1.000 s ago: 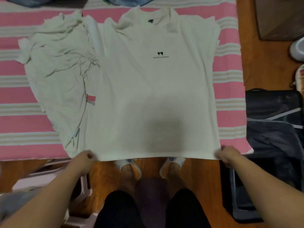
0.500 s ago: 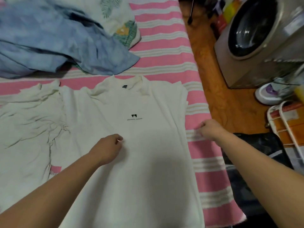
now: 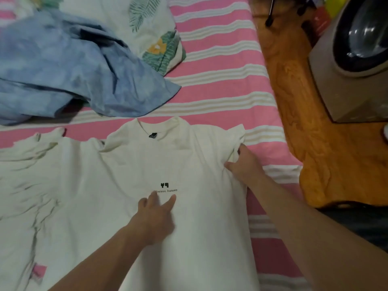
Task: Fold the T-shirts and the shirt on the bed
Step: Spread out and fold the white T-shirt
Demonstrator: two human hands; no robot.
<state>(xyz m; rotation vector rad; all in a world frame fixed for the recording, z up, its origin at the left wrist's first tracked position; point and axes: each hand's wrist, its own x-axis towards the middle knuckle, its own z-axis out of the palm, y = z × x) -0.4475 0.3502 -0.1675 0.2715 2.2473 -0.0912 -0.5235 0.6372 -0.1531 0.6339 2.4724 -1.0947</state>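
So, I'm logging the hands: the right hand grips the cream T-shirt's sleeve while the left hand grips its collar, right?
Not quite. The head view shows the left hand resting on the cream T-shirt just below its chest print, not the collar; the right hand does grip the sleeve.

T-shirt (image 3: 130,185) lies on bed (image 3: 220,66); shirt (image 3: 63,66) behind it.
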